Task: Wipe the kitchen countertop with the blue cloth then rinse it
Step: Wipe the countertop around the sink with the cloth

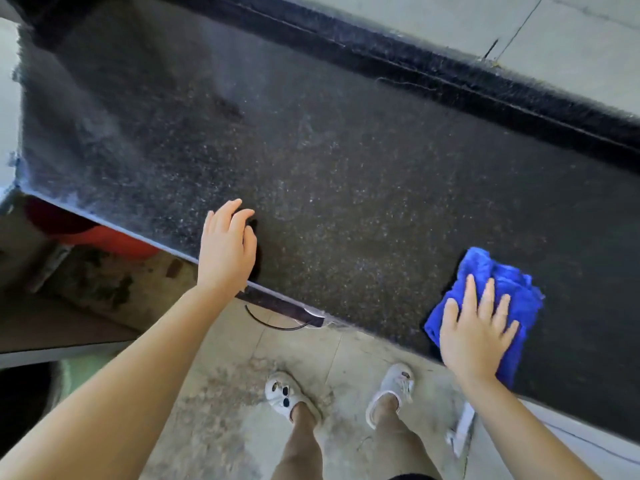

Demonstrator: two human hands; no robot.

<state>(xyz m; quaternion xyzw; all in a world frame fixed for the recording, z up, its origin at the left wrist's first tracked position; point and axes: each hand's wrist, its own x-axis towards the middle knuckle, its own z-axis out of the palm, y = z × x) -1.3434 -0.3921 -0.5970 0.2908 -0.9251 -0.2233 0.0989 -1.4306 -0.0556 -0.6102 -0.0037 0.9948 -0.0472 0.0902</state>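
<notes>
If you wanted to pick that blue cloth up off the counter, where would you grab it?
Probably from above, at the bunched far end of the blue cloth. It lies crumpled near the front edge of the dark countertop, and the right hand presses flat on its near part, so the raised folds beyond the fingertips are free to pinch.

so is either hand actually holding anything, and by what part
Nothing is gripped. The right hand lies flat, fingers straight, pressing on the near part of the blue cloth against the countertop. The left hand rests open by the counter's front edge.
</notes>
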